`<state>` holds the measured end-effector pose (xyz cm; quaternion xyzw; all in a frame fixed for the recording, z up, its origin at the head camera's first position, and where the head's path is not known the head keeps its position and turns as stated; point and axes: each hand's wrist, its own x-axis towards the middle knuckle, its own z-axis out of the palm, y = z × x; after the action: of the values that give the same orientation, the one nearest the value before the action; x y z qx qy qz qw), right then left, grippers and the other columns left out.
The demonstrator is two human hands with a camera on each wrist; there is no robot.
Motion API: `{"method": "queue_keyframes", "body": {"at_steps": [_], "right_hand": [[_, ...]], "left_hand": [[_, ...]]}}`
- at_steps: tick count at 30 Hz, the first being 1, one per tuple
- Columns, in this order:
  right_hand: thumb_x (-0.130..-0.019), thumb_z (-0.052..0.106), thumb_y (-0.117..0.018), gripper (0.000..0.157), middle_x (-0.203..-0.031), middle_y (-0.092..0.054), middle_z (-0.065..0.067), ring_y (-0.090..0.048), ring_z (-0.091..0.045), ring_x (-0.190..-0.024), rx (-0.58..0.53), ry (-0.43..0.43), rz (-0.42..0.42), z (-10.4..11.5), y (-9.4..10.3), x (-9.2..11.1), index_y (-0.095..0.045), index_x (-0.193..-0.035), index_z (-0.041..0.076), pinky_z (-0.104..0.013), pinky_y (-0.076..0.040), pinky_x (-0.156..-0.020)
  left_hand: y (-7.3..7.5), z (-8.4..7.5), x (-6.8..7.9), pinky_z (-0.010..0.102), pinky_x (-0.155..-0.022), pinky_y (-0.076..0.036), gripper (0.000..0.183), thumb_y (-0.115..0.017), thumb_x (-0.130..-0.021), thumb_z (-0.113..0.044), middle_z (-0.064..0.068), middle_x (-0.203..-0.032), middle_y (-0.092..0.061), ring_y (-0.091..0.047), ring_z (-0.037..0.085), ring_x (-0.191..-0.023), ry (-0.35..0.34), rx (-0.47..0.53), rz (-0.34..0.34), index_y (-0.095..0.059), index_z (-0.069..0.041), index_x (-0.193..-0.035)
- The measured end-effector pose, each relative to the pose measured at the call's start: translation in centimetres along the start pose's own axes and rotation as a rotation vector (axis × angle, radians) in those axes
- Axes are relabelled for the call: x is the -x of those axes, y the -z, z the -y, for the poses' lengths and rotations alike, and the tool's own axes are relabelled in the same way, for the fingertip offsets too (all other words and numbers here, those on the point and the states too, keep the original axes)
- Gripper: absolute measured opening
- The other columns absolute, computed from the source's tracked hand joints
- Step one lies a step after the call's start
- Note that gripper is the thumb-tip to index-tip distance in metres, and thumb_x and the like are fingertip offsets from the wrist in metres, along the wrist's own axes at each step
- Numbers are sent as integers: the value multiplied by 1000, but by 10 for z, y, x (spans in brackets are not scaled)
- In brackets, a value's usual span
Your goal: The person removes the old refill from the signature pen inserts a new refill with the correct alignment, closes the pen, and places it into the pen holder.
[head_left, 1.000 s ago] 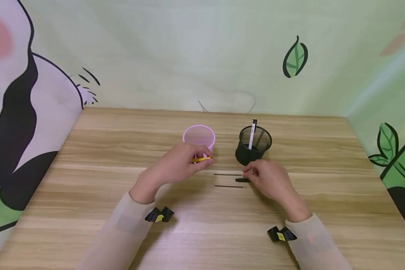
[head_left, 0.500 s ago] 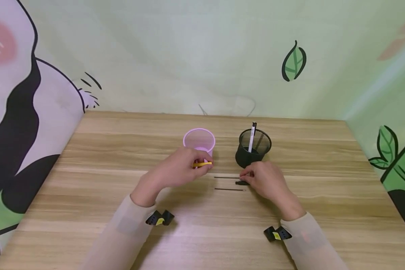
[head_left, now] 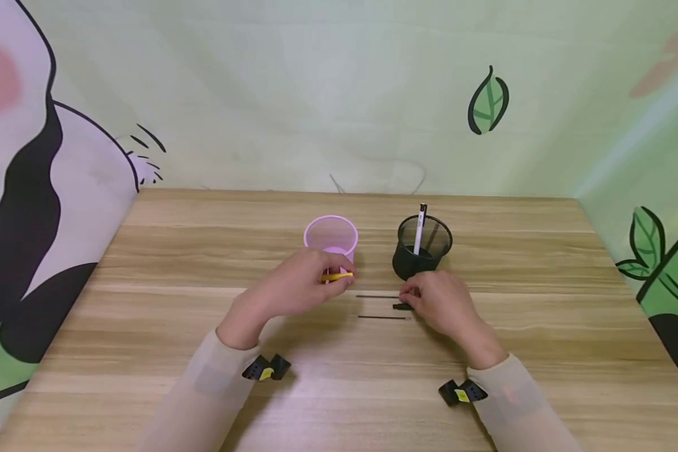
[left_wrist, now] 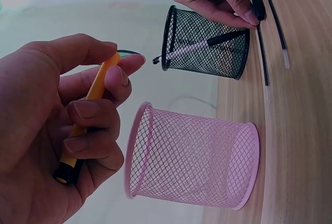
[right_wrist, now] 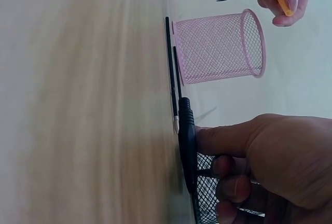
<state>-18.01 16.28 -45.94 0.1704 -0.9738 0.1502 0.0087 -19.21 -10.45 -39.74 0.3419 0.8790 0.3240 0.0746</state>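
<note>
Yellow tube (left_wrist: 97, 85) with black end: in curled fingers of left hand (head_left: 296, 285), before pink mesh cup (left_wrist: 194, 159) | right hand (head_left: 443, 304): thumb and fingers drawn narrow at end of farther thin dark rod (head_left: 377, 296), beside black pen piece (right_wrist: 188, 141), near black mesh cup (head_left: 408, 263); whether gripping, cannot tell

Wood-grain table (head_left: 350, 402): pink mesh cup (head_left: 332, 237) mid-frame, black mesh cup (head_left: 405, 263) right of centre; just below, two dark refills (head_left: 382, 317), black pen part (head_left: 401, 307).
</note>
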Motion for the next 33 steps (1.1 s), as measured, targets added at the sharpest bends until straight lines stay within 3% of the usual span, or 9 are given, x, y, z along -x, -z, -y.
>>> {"method": "queue_keyframes", "body": {"at_steps": [19, 33], "right_hand": [[-89, 27, -70, 8, -82, -69, 8, -55, -9, -65, 11, 7, 0, 1, 1, 1, -75, -91, 21, -32, -45, -62], [-91, 27, -68, 8, -65, -55, 12, -47, -8, -57, -23, 17, -12, 9, 20, 7, -73, -89, 21, -27, -36, -55]], "left_hand": [[-1, 0, 0, 23, -55, -43, 11, -62, -94, -25, -12, -72, -60, -51, 6, -61, 4, -3, 0, -71, -21, -99], [-2, 3, 1, 25, -62, -46, 13, -62, -95, -23, -8, -78, -61, -54, 10, -70, 29, -8, 57, -71, -14, -100]]}}
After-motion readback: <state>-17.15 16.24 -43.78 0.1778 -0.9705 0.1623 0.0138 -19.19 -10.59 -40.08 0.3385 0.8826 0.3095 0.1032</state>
